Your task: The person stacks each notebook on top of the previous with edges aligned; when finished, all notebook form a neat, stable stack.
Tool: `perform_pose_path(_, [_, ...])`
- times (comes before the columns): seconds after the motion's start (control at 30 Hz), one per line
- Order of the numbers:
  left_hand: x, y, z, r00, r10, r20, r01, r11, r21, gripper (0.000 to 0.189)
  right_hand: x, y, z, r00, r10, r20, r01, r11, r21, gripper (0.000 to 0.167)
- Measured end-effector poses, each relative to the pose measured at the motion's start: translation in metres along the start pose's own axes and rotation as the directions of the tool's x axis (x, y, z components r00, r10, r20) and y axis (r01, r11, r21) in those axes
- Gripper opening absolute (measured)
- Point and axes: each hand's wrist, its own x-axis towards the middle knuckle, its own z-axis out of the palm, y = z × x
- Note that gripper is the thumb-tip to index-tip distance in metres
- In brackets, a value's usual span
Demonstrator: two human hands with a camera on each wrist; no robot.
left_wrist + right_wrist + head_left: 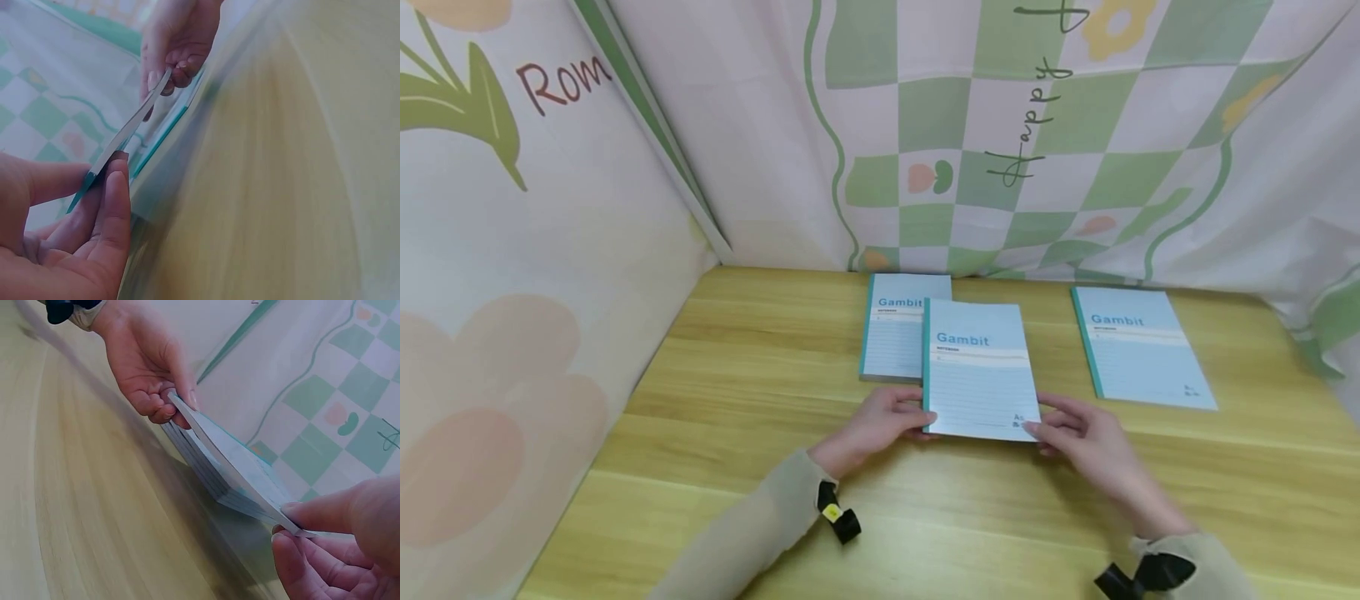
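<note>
Both hands hold one light blue "Gambit" notebook (979, 387) with a teal spine, raised a little above the table. My left hand (883, 418) pinches its lower left corner, thumb on the cover and fingers beneath. At the lower right corner, my right hand (1092, 442) pinches it the same way. Behind and to the left lies a stack of matching notebooks (889, 342), partly covered by the held one in the head view. The right wrist view shows the stack's layered edges (203, 469) below the held notebook.
Another matching notebook (1142, 346) lies flat at the right of the wooden table (760, 400). A patterned curtain (932, 117) hangs along the table's back edge, and a floral cloth (512, 250) stands at the left side.
</note>
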Motion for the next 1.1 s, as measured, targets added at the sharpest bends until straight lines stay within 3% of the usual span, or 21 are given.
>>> perform_pose_path(0.2, [-0.006,0.002,-0.012,0.995,-0.001,-0.098,0.009,0.996,0.086,0.05,0.004,-0.006,0.01,1.0,-0.028,0.003,0.028,0.999,0.021,0.065])
perform_pose_path(0.47, [-0.009,0.004,-0.029,0.982,0.015,-0.186,0.011,0.991,0.136,0.036,0.011,-0.013,0.02,0.999,-0.035,0.025,0.035,0.999,0.009,0.066])
perform_pose_path(0.83, [-0.015,0.013,-0.046,0.963,0.045,-0.267,0.007,0.982,0.191,0.035,0.023,-0.022,0.031,0.995,-0.085,0.052,0.083,0.996,0.031,0.065])
perform_pose_path(1.1, [-0.011,0.015,-0.059,0.951,0.094,-0.296,-0.05,0.987,0.155,0.03,0.037,-0.028,0.036,0.994,-0.094,0.063,0.091,0.995,0.048,0.067])
